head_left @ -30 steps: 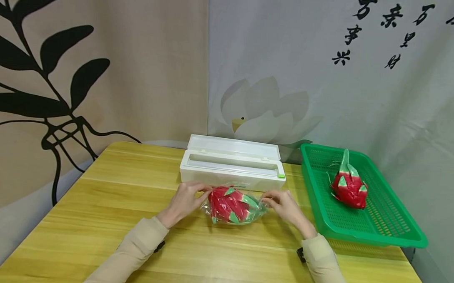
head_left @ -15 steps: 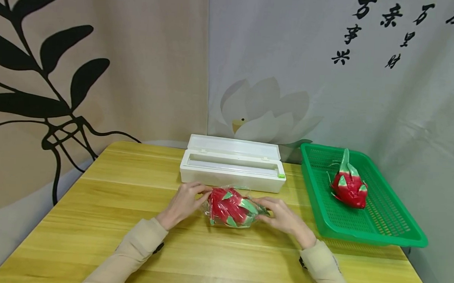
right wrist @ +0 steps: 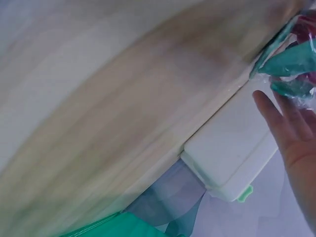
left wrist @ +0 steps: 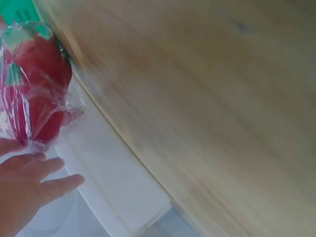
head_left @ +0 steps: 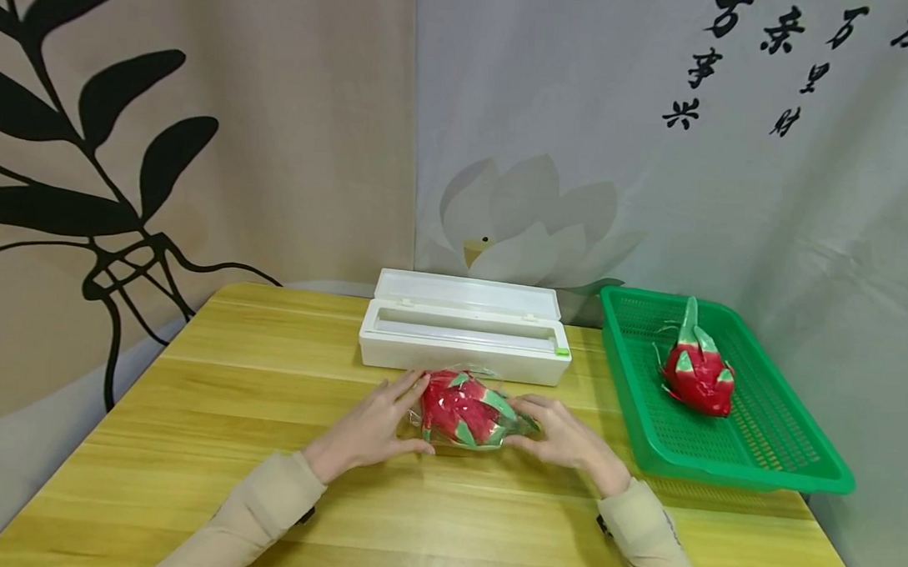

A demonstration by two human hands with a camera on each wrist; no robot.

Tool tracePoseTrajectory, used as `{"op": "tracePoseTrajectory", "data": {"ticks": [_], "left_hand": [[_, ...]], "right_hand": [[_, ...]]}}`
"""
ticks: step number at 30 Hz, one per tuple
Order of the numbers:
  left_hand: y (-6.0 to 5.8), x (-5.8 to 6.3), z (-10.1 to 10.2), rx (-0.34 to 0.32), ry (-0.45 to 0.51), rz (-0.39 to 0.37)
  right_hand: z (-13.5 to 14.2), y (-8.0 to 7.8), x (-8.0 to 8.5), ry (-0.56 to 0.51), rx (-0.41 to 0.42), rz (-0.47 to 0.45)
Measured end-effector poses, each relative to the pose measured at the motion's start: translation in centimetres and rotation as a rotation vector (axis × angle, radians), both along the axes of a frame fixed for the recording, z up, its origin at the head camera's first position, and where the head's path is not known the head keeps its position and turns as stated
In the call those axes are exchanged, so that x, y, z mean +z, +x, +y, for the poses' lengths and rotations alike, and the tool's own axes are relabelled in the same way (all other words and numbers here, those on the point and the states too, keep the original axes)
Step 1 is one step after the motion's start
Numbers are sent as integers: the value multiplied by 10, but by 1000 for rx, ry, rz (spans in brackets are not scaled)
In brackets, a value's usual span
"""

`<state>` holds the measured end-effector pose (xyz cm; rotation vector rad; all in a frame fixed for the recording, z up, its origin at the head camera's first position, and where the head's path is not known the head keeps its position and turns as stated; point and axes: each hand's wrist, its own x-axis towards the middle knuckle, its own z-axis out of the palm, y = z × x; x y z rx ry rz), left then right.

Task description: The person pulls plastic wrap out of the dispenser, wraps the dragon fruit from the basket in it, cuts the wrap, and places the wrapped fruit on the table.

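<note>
A red dragon fruit (head_left: 464, 413) with green leaf tips, wrapped in clear cling film, lies on the wooden table between both hands. My left hand (head_left: 370, 422) spreads its fingers at the fruit's left end, fingertips right at the film and thumb lower, near the table. In the left wrist view, the outstretched fingers (left wrist: 44, 173) show close to the crinkled film. At the green-tipped end, my right hand (head_left: 561, 433) has its fingers and thumb around the tip. The right wrist view shows those fingers (right wrist: 271, 118) fairly straight, beside the film and a green leaf.
Behind the fruit stands a white cling film dispenser (head_left: 462, 359), its lid raised, a roll inside and a green slider at its right end. A green plastic basket (head_left: 780, 395) at the right holds another dragon fruit (head_left: 698, 375). A printed curtain (head_left: 316, 145) hangs behind the table.
My left hand has let go of the film edge it pinched and now spreads beside the fruit. My right hand has moved from the film's right edge onto the fruit's green tip.
</note>
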<state>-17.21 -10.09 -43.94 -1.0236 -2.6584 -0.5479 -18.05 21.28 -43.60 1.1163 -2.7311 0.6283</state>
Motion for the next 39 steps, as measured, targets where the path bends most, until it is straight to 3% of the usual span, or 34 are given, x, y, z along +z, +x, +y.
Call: {"op": "tracePoseTrajectory", "data": {"ticks": [6, 12, 22, 28, 32, 39], "left_hand": [[-1, -2, 7, -19, 18, 34], [-4, -2, 8, -15, 56, 63], [-4, 4, 10, 41, 183, -19], [-5, 10, 13, 42, 269, -73], [-5, 12, 14, 62, 279, -98], [-4, 13, 18, 138, 247, -75]], "right_hand": [[-5, 2, 1, 18, -44, -32], [-6, -2, -1, -25, -24, -44], [-3, -6, 4, -116, -26, -262], [0, -7, 4, -153, -40, -387], [1, -6, 4, -156, -71, -432], [-1, 0, 5, -191, -141, -451]]}}
